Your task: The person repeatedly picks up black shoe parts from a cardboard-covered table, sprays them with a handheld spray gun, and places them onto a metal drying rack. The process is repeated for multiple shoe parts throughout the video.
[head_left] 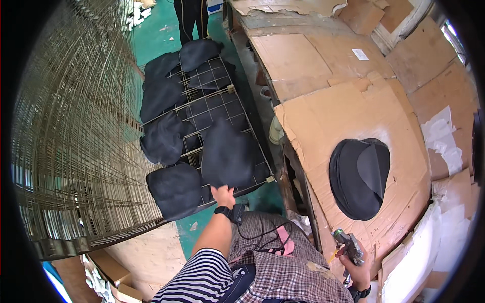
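Note:
My left hand [223, 195] pinches the near edge of a black fabric piece [228, 154], which lies on a wire rack [214, 76]. Several more black pieces [174, 189] of similar rounded shape are spread over the same rack. In my right hand [356, 267] is a metal spray gun [349, 246], its nozzle end pointing up and left over the near edge of the cardboard-covered table [313, 131]. A stack of black rounded pieces [356, 179] rests on that cardboard, the top one partly folded over.
Tall stacked wire racks [76, 131] fill the left side. A person in dark trousers [192, 20] stands beyond the far end of the rack. Cardboard sheets [429, 81] line the right wall. A cardboard box [108, 267] sits at lower left on the green floor side.

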{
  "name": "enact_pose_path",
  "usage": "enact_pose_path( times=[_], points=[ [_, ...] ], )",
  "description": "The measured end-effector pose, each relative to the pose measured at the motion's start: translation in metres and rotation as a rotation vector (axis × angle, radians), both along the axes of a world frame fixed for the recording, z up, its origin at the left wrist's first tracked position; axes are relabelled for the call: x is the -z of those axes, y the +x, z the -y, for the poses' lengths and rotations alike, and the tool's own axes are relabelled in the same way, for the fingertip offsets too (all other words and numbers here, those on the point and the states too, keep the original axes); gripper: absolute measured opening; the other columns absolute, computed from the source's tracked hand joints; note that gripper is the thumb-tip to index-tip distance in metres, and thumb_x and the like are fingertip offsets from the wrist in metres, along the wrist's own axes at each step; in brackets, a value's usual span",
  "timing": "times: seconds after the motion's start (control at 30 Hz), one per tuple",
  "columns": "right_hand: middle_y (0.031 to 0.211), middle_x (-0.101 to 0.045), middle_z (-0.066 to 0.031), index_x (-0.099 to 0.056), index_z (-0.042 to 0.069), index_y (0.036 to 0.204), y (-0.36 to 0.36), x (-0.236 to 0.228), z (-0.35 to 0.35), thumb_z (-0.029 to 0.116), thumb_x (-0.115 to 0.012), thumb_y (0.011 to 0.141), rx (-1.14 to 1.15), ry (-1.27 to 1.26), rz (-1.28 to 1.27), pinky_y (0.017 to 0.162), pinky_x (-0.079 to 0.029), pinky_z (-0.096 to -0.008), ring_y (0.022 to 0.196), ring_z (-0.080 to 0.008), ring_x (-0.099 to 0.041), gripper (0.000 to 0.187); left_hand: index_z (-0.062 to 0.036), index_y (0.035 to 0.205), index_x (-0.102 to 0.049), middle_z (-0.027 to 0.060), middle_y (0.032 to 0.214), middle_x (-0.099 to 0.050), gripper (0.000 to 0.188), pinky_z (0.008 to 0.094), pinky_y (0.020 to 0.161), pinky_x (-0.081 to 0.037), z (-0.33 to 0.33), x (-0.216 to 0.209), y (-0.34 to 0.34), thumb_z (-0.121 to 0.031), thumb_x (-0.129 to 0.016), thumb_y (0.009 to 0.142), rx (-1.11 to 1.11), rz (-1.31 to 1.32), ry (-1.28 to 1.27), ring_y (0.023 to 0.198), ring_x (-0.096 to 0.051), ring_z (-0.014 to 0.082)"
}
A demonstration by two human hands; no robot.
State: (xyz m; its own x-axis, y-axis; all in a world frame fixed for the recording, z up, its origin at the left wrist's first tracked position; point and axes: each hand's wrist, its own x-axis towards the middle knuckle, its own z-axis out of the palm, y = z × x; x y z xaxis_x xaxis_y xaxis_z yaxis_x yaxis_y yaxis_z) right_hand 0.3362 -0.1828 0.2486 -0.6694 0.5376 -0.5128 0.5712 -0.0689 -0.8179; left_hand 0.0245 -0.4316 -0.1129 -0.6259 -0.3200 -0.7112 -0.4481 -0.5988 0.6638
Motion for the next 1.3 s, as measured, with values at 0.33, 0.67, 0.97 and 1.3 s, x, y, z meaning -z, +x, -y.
enact_pose_path(
  times=[0.33,0.67,0.97,1.3],
  points=[
    [0.099,-0.063,-0.0081,-0.046,0.0,0.132,0.002,0.007,-0.009,-0.003,-0.065,0.08,-0.057,-0.009,0.037,0.08,-0.051,-0.0299,0.089,-0.0155,-0.062,0.056,-0.0057,0.093,-0.051,0.0164,0.083,-0.055,0.022,0.0512,0.075,-0.055,0.06,0.132,0.027,0.008,-0.05,0.076,0.16,0.329,0.228,0.076,-0.058,0.0307],
    [0.1,-0.062,-0.0084,-0.047,0.0,0.131,-0.002,0.013,-0.008,-0.003,-0.065,0.079,-0.057,-0.024,-0.004,0.08,-0.052,-0.0307,0.089,-0.0158,-0.062,0.055,0.0044,0.075,-0.055,0.0148,0.066,-0.055,0.004,0.0342,0.043,-0.044,0.057,0.079,0.009,0.003,-0.056,0.078,0.374,0.372,-0.157,0.051,-0.052,0.0226],
    [0.098,-0.063,-0.0079,-0.048,-0.001,0.13,-0.002,0.013,-0.007,-0.002,-0.066,0.078,-0.03,-0.023,0.009,0.08,-0.052,-0.0298,0.088,-0.0153,-0.063,0.055,0.0057,0.088,-0.054,0.019,0.076,-0.057,0.008,0.0401,0.051,-0.056,0.085,0.102,0.047,0.007,-0.05,0.081,0.178,0.581,-0.059,0.061,-0.06,0.0285],
    [0.093,-0.064,-0.0045,-0.05,0.0,0.128,-0.003,0.018,-0.01,-0.003,-0.068,0.078,-0.064,-0.012,-0.084,0.078,-0.051,-0.0266,0.086,-0.0119,-0.062,0.053,-0.0018,0.099,-0.056,0.0161,0.083,-0.056,0.021,0.0413,0.049,-0.052,0.069,0.061,0.006,0.007,-0.054,0.08,0.228,0.566,-0.088,0.056,-0.058,0.0275]
  ],
)
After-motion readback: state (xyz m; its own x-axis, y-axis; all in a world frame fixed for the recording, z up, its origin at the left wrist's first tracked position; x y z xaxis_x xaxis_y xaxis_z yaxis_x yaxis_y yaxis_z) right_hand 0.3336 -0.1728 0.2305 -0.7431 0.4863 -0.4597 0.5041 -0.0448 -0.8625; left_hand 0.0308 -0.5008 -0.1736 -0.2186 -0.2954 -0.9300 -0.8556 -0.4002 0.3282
